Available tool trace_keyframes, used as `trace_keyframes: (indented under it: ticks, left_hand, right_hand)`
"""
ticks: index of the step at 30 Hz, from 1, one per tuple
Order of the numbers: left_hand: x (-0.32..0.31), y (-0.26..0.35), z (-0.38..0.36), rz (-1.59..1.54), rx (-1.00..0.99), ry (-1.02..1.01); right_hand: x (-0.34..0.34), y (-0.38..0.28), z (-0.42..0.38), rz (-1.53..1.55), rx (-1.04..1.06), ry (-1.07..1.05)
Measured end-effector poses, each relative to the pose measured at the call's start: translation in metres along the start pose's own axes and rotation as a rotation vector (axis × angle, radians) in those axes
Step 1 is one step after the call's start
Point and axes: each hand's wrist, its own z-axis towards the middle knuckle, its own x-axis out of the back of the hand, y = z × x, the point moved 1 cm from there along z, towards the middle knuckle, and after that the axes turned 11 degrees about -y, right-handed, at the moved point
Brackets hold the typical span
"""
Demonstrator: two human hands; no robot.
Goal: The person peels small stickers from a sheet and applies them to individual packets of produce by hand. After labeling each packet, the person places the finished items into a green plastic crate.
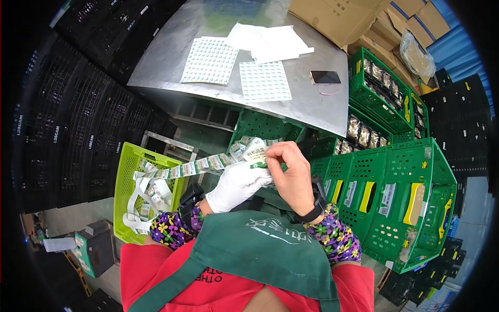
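Observation:
In front of the apron, my left hand (236,186), in a white glove, is closed around the end of a strip of printed labels (195,167). My bare right hand (291,177) pinches the edge of a cream-and-green label (255,155) at that end, thumb against forefinger. The strip runs left from the glove into a lime-green basket (122,190), where more labels and white backing tape (136,200) lie in loops. Just beyond the hands, further labels overlap a dark green crate (265,126).
A metal table (161,67) ahead carries sticker sheets (210,60), white papers (270,41) and a phone (325,77). Green crates (384,197) stand at the right, some with packed bags (382,78). Black crates (78,130) are stacked along the left.

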Motion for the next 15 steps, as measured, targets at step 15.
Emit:
trace_keyframes:
  ticks: [15]
  left_hand:
    - [0.001, -0.004, 0.001, 0.115, -0.254, 0.122]
  right_hand:
    - [0.009, 0.046, 0.002, 0.406, -0.420, -0.219]
